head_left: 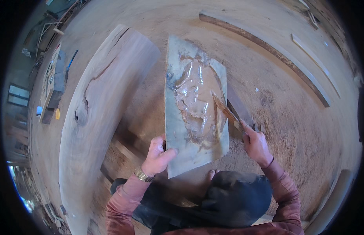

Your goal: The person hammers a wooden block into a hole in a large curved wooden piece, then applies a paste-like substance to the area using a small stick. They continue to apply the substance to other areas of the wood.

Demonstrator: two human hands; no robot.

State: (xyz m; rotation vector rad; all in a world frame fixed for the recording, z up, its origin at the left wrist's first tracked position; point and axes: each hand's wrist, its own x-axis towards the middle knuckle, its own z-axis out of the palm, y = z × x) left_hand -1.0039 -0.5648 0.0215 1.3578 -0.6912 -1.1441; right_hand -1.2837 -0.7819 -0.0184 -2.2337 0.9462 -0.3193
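Observation:
My left hand [158, 156] grips the lower left edge of a flat, pale grey-green board [178, 152], thumb on top and fingers underneath. A thick, glossy brown paste [195, 102] is spread over the board's middle. In my right hand [257, 145] is a spatula [225, 109] coated with the same paste, its tip resting in the right side of the spread. To the left of the board lies a long smoothed wooden slab [111, 86], with a dark crack and a knot hole along its left side.
A long timber beam [264, 45] and a thinner pale strip [317, 64] lie on the dusty floor at the far right. At the left, a block with tools on it [52, 88] stands beyond the slab. A rounded pole [332, 199] lies at the lower right.

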